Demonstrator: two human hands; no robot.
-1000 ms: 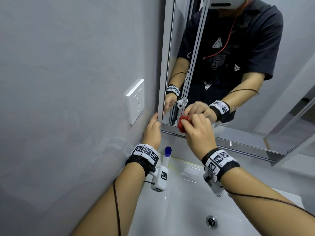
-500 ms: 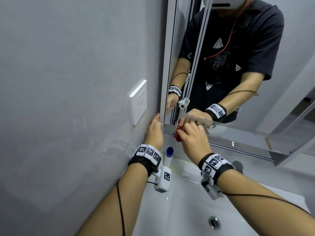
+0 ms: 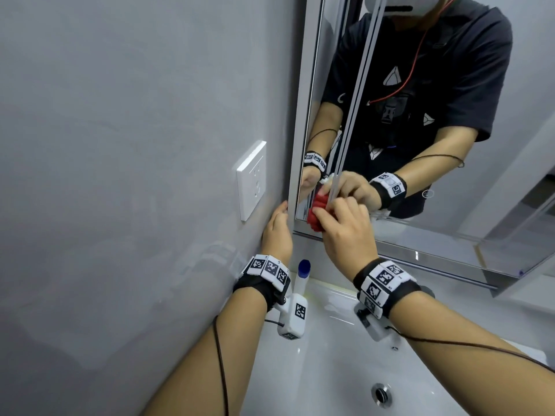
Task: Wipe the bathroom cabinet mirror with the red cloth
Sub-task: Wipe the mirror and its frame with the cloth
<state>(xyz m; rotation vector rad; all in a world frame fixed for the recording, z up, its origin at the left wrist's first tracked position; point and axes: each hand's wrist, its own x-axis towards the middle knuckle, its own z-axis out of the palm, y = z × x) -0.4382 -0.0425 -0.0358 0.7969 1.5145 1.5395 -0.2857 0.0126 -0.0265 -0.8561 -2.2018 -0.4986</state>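
The right hand is clenched around the cloth, a bunched red wad pressed to the mirror at its lower left corner, right where the glass meets the frame. The left hand grasps nothing; its fingers lie loosely curled against the frame's outer edge at about 9 o'clock from the cloth, seemingly steadying the cabinet.

Risks, as I judge them:

- The cloth is balled small, so little of it touches the glass. Strokes from here could leave streaks or miss strips unless it is spread flatter.
- A hard push near the corner may swing or rattle the door, if it is a door. A vertical seam runs just beside the cloth, so the glass may be two panels.
- The tube with a blue cap stands on the basin rim at 6 o'clock from the cloth, between the wrists. A dropped elbow or the left wrist device could knock it over.
- The socket on the wall sits at 9 o'clock, near the left hand. A damp cloth should keep away from it.

Room to move: the corner is boxed in at 9 and 6 o'clock by frame edges. Open glass lies toward 12 and 3 o'clock, wide and unobstructed, so strokes can run that way.
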